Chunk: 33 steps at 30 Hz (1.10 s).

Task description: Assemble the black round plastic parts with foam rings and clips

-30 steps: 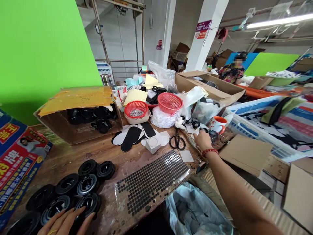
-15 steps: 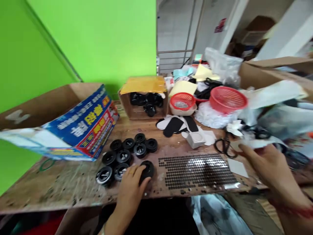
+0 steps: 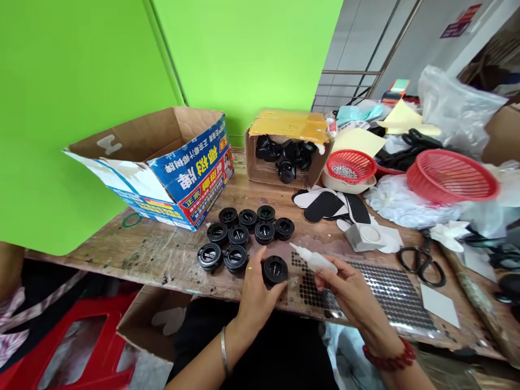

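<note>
My left hand [image 3: 255, 290] grips a round black plastic cap [image 3: 275, 270] at the near edge of the wooden table [image 3: 162, 254]. My right hand [image 3: 351, 292] is closed on a small white glue bottle [image 3: 314, 260], its nozzle pointing left toward that cap. Several more black caps [image 3: 244, 233] sit in a cluster just beyond my left hand. Under my right hand lies a clear sheet of small black round dots [image 3: 382, 287].
An open blue printed carton [image 3: 190, 173] lies on its side at left. A brown box of black parts [image 3: 284, 151], two red mesh baskets [image 3: 450, 176], black and white oval pads [image 3: 329, 206], a small white box [image 3: 365, 235] and black scissors [image 3: 422, 260] crowd the back and right.
The view swung left and down. My right hand came back from the far right clutter, now holding the glue bottle. My left hand has drawn one black cap toward the table edge.
</note>
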Each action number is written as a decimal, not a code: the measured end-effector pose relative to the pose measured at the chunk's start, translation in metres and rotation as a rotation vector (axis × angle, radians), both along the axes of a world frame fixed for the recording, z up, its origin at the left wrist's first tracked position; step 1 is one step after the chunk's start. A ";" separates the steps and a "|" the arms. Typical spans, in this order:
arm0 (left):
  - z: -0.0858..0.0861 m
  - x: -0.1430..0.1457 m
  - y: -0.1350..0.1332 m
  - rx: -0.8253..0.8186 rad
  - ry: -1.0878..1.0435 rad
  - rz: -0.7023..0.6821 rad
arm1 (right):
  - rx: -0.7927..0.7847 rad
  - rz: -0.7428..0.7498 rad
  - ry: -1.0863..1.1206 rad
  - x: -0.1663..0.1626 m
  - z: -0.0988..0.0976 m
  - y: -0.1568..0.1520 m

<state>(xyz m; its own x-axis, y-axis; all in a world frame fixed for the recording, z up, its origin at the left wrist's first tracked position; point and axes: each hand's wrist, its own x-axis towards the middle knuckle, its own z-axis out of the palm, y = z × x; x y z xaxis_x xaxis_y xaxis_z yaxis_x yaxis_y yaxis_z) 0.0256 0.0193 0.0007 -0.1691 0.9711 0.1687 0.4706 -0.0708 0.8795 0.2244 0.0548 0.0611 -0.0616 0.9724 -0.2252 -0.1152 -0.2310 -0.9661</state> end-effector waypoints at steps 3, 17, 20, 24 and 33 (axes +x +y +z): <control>0.004 -0.008 -0.003 -0.012 -0.023 -0.162 | -0.069 -0.107 0.116 -0.004 -0.002 0.001; 0.001 -0.008 -0.006 0.012 -0.030 -0.086 | 0.330 -0.112 -0.339 -0.025 -0.003 0.011; 0.000 -0.015 -0.006 -0.005 -0.052 -0.136 | 0.390 -0.085 -0.465 -0.031 -0.003 0.013; -0.003 -0.017 -0.006 -0.050 -0.077 -0.120 | 0.463 -0.045 -0.563 -0.036 -0.005 0.018; -0.006 -0.016 -0.008 -0.003 -0.060 -0.124 | 0.493 -0.004 -0.622 -0.042 -0.002 0.025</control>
<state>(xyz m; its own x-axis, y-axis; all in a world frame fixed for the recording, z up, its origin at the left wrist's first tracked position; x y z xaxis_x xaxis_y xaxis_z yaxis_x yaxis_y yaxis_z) 0.0094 0.0112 -0.0056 -0.0570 0.9856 0.1589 0.4047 -0.1227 0.9062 0.1823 0.0798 0.0589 -0.0619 0.9690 0.2393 0.4792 0.2392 -0.8445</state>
